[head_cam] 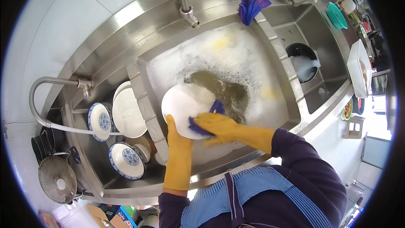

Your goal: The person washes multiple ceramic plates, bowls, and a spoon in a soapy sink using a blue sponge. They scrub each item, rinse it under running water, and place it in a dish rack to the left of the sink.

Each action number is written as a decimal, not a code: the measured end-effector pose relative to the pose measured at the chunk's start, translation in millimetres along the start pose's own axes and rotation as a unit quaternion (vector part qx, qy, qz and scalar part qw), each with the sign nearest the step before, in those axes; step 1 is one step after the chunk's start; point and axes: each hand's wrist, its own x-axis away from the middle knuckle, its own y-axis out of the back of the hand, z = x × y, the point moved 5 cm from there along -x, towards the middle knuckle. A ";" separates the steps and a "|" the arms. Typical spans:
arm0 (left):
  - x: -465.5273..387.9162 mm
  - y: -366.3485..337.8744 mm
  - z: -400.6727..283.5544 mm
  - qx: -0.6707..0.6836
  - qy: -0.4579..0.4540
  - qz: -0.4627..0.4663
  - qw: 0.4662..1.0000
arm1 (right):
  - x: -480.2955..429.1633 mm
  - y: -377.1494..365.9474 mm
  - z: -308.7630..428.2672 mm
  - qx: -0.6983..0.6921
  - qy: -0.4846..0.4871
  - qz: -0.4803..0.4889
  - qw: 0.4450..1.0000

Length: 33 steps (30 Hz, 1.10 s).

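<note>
My left hand (177,133), in a yellow rubber glove, grips the lower left rim of a white plate (182,104). In the same kind of glove, my right hand (218,126) presses a purple cloth (201,128) against the plate's lower right side. Part of the cloth shows beyond the fingers. The plate is held tilted over the middle basin (142,61) of a stainless steel sink. White suds (208,50) cover most of its water, with a patch of murky water (227,91) showing beside the plate.
Blue-and-white patterned bowls (126,161) and white dishes (128,110) stand in the left basin. A black pan (301,50) with foam lies in the right basin. Another purple cloth (251,9) hangs on the far divider. A faucet (189,15) overhangs the middle basin.
</note>
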 end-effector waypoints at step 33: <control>25.2 -36.1 -2.0 -0.217 -0.009 -0.093 0.972 | -20.6 54.3 23.6 0.026 -0.049 -0.267 0.962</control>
